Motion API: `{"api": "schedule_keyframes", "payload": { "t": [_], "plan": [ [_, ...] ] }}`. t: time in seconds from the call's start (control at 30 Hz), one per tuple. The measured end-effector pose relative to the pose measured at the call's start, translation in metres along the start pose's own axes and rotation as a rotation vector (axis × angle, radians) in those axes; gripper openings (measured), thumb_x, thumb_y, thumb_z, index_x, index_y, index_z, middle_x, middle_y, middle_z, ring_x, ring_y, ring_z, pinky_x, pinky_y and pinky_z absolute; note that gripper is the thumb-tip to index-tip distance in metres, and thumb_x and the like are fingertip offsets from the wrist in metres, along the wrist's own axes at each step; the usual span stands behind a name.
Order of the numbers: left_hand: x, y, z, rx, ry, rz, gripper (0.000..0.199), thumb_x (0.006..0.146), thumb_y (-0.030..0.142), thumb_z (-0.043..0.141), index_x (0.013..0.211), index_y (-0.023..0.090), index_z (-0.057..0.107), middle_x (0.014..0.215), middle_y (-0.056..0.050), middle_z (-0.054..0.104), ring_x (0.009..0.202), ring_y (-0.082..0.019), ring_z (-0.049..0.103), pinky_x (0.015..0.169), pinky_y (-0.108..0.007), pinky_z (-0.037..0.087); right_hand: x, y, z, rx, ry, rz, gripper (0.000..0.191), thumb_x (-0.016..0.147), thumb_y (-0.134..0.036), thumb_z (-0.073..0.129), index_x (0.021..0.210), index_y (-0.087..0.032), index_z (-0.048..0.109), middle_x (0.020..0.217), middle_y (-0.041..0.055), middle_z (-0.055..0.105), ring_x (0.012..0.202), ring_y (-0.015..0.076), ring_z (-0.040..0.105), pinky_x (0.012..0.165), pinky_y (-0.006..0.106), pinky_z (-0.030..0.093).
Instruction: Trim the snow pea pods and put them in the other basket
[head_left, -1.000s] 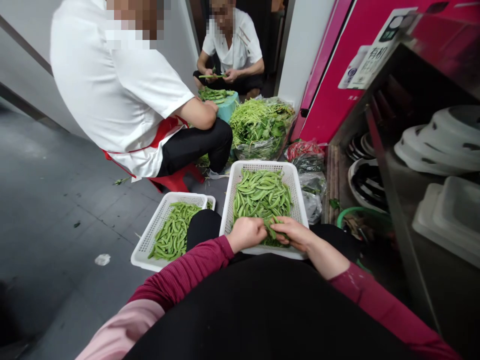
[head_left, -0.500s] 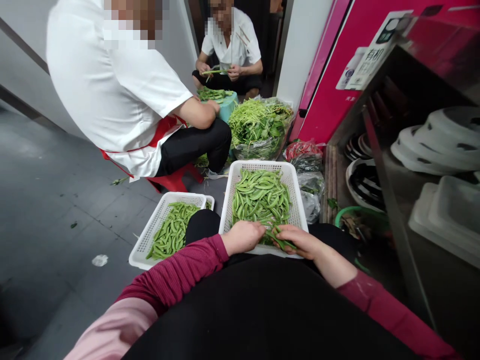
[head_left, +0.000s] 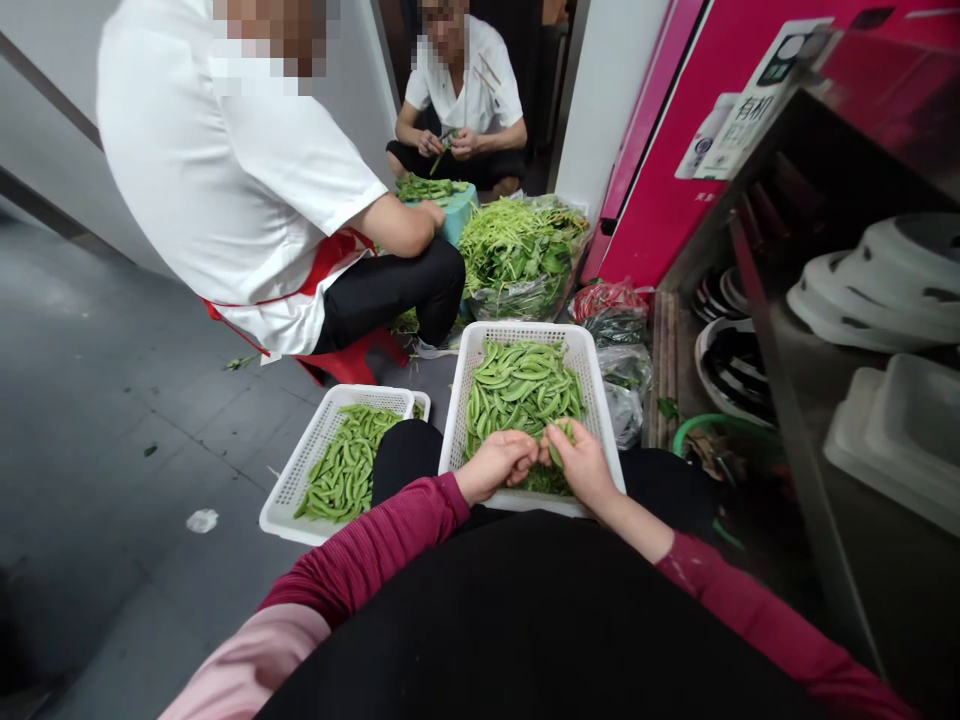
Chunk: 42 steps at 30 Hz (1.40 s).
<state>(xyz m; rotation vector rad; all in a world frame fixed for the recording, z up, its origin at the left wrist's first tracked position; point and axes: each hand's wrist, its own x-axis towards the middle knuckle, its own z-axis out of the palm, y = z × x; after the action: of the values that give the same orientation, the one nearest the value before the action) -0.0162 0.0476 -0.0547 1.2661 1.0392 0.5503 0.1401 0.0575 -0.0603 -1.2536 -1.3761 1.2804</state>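
Observation:
A white perforated basket [head_left: 598, 370] rests at my lap, heaped with green pea pods [head_left: 517, 385]. Over its near part, my right hand [head_left: 577, 460] is closed on a few green pods [head_left: 559, 440]. My left hand [head_left: 504, 460] is pinched, its fingertips close to those of my right hand; whatever lies between them is too small to make out. To the left, lower down, a second white basket [head_left: 289, 480] holds more pods [head_left: 349, 465].
One person in white [head_left: 247, 180] sits on a red stool [head_left: 360, 360] at the left; another [head_left: 472, 90] squats behind a big bag of greens [head_left: 517, 245]. Right: a metal shelf [head_left: 795, 400] with white containers, and a green-rimmed bin [head_left: 682, 430].
My right hand has moved up and inward and turned, lifting the pods. My left hand has shifted slightly right. The squatting person's stalk has tilted from level to steep.

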Motion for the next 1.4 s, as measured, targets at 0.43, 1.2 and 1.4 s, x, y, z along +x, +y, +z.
{"api": "schedule_keyframes", "payload": {
  "t": [0.43, 1.2, 1.4],
  "plan": [
    [0.01, -0.033, -0.003, 0.861, -0.071, 0.076, 0.024, 0.072, 0.017, 0.045, 0.084, 0.017, 0.066, 0.085, -0.004, 0.062, 0.081, -0.015, 0.056, 0.078, -0.023, 0.041, 0.073, 0.024, -0.015, -1.458, -0.373, -0.326, 0.021, 0.08, -0.007, 0.041, 0.086, -0.012, 0.06, 0.087, 0.0126, 0.058, 0.083, 0.0207, 0.052, 0.066, 0.027, 0.037],
    [-0.006, 0.013, -0.009, 0.138, 0.052, 0.006, 0.02, 0.076, 0.024, 0.033, 0.061, 0.016, 0.042, 0.044, 0.008, 0.029, 0.036, -0.004, 0.026, 0.04, -0.018, 0.025, 0.0, -0.009, -0.015, -0.18, -0.164, -0.261, 0.014, 0.072, -0.033, 0.059, 0.074, -0.019, 0.059, 0.083, 0.0047, 0.06, 0.075, 0.0169, 0.054, 0.071, 0.031, 0.042],
    [-0.003, -0.011, -0.022, 0.657, 0.001, -0.058, 0.014, 0.069, 0.022, 0.049, 0.071, 0.012, 0.059, 0.063, 0.002, 0.052, 0.057, -0.009, 0.045, 0.058, -0.02, 0.038, -0.007, -0.005, -0.023, 0.103, 0.012, 0.055, 0.027, 0.069, -0.041, 0.061, 0.081, -0.017, 0.057, 0.057, -0.0027, 0.05, 0.042, 0.0068, 0.032, 0.041, 0.021, 0.027]
  ]
}}
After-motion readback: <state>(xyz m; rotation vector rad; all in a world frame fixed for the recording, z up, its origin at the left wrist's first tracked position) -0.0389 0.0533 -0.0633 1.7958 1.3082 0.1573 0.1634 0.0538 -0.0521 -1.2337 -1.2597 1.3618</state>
